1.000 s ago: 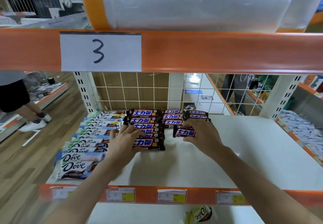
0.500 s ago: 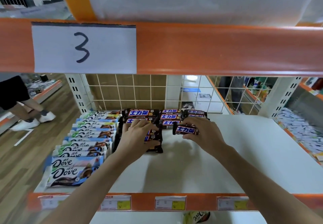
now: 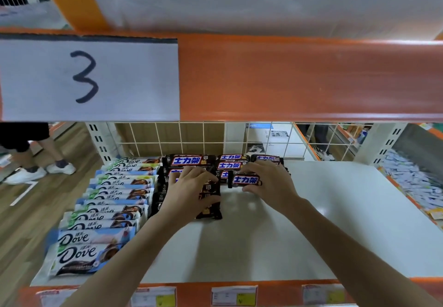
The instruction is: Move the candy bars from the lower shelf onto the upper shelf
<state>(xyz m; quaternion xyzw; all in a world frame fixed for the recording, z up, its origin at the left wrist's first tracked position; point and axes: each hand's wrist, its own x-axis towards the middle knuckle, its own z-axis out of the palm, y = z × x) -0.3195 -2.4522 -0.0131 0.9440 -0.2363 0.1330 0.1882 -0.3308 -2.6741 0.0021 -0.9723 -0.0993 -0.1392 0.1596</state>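
Dark brown candy bars (image 3: 189,161) with blue and white lettering lie in rows on the white shelf board (image 3: 323,223). My left hand (image 3: 189,191) lies over the left row, fingers spread across several bars. My right hand (image 3: 271,182) pinches one dark bar (image 3: 245,180) and holds it slightly above the board, in front of the middle row. A column of white and blue Dove bars (image 3: 112,196) runs along the shelf's left side.
An orange beam (image 3: 299,79) with a paper label marked 3 (image 3: 88,79) crosses just above. A wire grid (image 3: 182,139) backs the shelf. A plastic-wrapped roll (image 3: 239,0) lies on the upper level. A person's legs (image 3: 31,158) stand at the left.
The camera has come closer and lower under the beam. My right hand has lifted one dark bar off the board; my left hand has moved further back over its row.
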